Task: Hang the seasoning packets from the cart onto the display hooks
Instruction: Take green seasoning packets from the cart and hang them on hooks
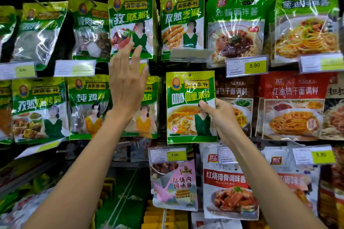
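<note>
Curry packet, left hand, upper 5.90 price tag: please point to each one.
curry packet [186, 115], head view, soup picture
left hand [126, 82], head view, back of hand
upper 5.90 price tag [255, 65], head view, yellow part

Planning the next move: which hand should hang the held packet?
Right, probably: the right hand pinches the packet by its side edge; the left hand is open, holding nothing.

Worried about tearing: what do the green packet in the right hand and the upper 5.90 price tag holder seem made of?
Green packet: likely glossy printed plastic film, going by glare streaks and fine creases; the right hand pinches its edge. Price tag holder: seemingly clear rigid plastic over a paper label, with a flat sheen.
</note>
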`<state>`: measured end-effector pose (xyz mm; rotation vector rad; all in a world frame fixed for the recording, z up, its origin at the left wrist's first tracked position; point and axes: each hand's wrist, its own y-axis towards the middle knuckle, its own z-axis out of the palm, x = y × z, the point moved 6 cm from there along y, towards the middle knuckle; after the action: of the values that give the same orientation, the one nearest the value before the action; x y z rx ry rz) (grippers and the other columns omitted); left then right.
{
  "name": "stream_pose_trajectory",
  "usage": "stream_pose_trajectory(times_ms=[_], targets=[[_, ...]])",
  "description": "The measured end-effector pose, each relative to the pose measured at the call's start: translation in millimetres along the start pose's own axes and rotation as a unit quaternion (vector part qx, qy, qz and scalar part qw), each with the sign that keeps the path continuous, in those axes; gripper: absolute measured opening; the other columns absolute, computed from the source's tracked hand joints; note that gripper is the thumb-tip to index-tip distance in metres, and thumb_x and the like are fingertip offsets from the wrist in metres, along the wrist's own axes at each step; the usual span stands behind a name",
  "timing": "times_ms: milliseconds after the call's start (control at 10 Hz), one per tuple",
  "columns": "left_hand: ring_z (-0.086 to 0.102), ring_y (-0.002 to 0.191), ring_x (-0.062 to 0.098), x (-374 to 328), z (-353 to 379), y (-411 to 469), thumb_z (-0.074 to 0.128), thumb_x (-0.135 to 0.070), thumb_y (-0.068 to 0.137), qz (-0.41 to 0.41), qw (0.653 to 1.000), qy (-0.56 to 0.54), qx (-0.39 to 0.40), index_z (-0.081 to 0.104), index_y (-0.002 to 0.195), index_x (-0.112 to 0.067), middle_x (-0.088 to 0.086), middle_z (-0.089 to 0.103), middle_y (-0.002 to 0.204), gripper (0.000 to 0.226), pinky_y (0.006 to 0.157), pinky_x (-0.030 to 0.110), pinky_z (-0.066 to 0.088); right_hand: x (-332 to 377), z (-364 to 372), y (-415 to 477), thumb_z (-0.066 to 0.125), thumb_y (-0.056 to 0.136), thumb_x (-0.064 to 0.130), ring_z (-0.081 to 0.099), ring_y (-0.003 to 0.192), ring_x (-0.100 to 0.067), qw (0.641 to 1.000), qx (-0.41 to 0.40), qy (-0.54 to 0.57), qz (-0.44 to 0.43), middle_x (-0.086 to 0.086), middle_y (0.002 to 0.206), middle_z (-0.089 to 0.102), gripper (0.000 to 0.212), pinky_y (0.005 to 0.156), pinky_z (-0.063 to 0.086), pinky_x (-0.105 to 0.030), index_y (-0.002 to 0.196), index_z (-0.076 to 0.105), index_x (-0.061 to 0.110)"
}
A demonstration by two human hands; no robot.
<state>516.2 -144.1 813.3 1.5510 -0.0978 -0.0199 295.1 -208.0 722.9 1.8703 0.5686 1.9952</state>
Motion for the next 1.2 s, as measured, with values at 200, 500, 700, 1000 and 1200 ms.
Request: stream_pose_trajectory(times_ms=[200,500,700,1000,1200], targets=[[0.043,0.127,0.035,10.0,12.7,-3.0,0.042,-0.028,0.100,0.014,0.999,0.011,0.044,0.046,0.132,0.001,0.020,0.047,0.136,0.044,0.112,0.046,0.026,-1.5,1.0,8.6,0.061,0.093,0.017,0.064,0.064,-0.008,1.000,-0.017,-0.002,0.020,-0.008,0.078,0.067,0.022,0.061,0.053,-0.022,0.082,0.064,-0.001],[0.048,0.121,0.035,10.1,13.6,-5.1,0.043,-0.025,0.100,0.018,0.998,-0.027,0.049,0.048,0.129,0.003,0.021,0.054,0.127,0.041,0.108,0.045,0.034,-2.3,-6.7,9.7,0.065,0.090,0.016,0.060,0.092,-0.040,0.997,-0.049,-0.010,0.056,-0.020,0.086,0.059,0.022,0.049,0.046,-0.015,0.080,0.059,-0.003],[0.048,0.121,0.034,11.5,13.7,-5.4,0.043,-0.025,0.100,0.022,0.998,-0.035,0.049,0.048,0.129,0.003,0.021,0.054,0.127,0.041,0.108,0.045,0.034,-1.6,-2.0,12.6,0.064,0.089,0.006,0.054,0.078,-0.028,0.996,-0.027,0.031,0.081,-0.023,0.091,0.051,0.027,0.043,0.053,-0.024,0.103,0.058,-0.015],[0.049,0.120,0.034,10.9,13.2,-5.2,0.044,-0.025,0.099,0.024,0.998,-0.033,0.044,0.049,0.129,0.002,0.020,0.054,0.126,0.041,0.108,0.044,0.034,6.1,-6.0,21.1,0.072,0.084,0.022,0.042,0.048,-0.014,0.956,-0.143,-0.248,-0.066,-0.007,0.052,0.053,0.040,0.047,0.035,-0.020,0.055,0.052,0.006],[0.049,0.120,0.035,11.3,13.6,-5.7,0.044,-0.025,0.100,0.023,0.998,-0.031,0.046,0.048,0.130,0.002,0.021,0.054,0.126,0.041,0.108,0.045,0.034,-5.5,-2.1,30.8,0.074,0.082,0.033,0.032,0.053,-0.016,0.928,-0.175,-0.317,-0.091,0.003,0.054,0.035,0.052,0.048,0.018,-0.027,0.056,0.031,0.018]])
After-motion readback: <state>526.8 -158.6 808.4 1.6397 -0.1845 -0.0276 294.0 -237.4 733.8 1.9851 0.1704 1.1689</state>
